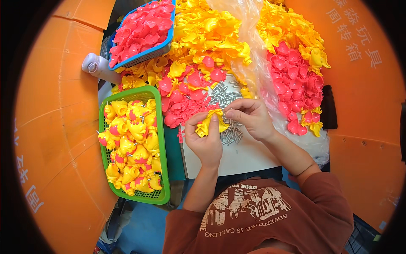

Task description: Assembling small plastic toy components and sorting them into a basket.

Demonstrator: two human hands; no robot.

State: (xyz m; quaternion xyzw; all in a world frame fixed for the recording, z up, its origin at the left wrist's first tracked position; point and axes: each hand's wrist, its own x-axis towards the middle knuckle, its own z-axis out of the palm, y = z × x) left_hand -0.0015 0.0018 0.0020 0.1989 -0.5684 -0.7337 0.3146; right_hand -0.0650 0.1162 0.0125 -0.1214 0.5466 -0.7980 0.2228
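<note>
At frame centre, find left hand [204,146] closed, thumb against fingers, on yellow curved plastic shell [205,127]; beside it, right hand [253,120] pinched, contents indiscernible. Treat shell as probably light, stiff, slippery; grip by outer edges. At left, note green rectangular plastic basket [162,139] containing yellow-and-pink plastic pieces [137,130]; upper left, blue plastic basket [146,56] heaped with pink plastic shells [144,31].
</note>
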